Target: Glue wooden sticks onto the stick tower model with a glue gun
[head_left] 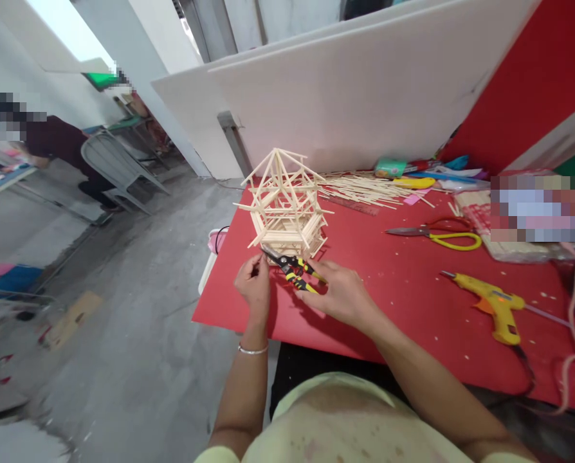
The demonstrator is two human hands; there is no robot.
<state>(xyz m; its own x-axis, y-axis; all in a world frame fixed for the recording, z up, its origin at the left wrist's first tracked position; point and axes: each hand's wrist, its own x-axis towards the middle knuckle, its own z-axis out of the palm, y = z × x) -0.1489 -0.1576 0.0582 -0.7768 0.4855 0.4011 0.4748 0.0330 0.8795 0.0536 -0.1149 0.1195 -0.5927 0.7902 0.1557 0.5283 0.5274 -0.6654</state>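
A small pavilion model (287, 218) built of thin wooden sticks stands on the red tabletop (379, 308), its pointed roof frame on top. My right hand (340, 289) is wrapped around the yellow and black handles of pruning shears (292, 267). The shears' blades point left, toward the model's lower front edge and the fingertips of my left hand. My left hand (253, 280) has its fingers pinched together just in front of the model's front left corner. Whatever lies between those fingers is too small to make out.
Loose wooden sticks (365, 188) lie behind the model. To the right are scissors (437, 236) and a yellow glue gun (497, 305) with its cord. A white board (340, 96) stands along the back. A seated person (65, 148) is at far left.
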